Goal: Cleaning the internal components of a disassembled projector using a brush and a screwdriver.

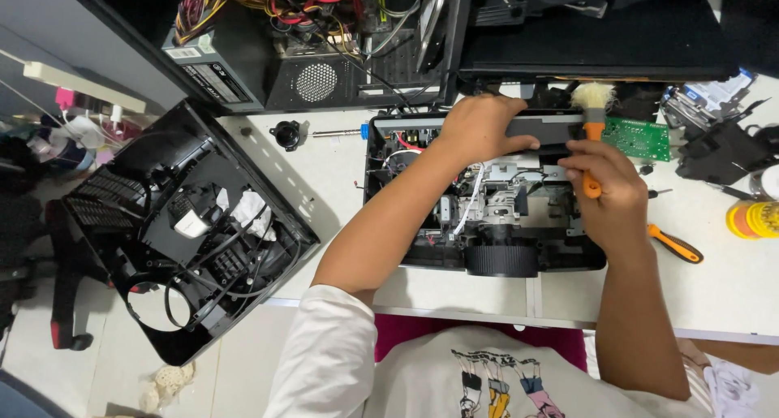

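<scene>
An opened projector [422,223] lies on the white table [730,288], its insides and round lens ring [501,260] exposed. My left hand [479,130] grips a long black bar [548,128] at the projector's far edge. My right hand [613,191] is closed around the orange handle of a brush [592,101], whose pale bristles point away from me and touch the right end of that bar.
The projector's black top cover [178,231] lies upturned at the left, overhanging the table edge. An open computer case [316,45] with wires stands behind. A green circuit board [639,138], an orange-handled screwdriver [675,245], a yellow tape roll [755,219] and black parts lie at the right.
</scene>
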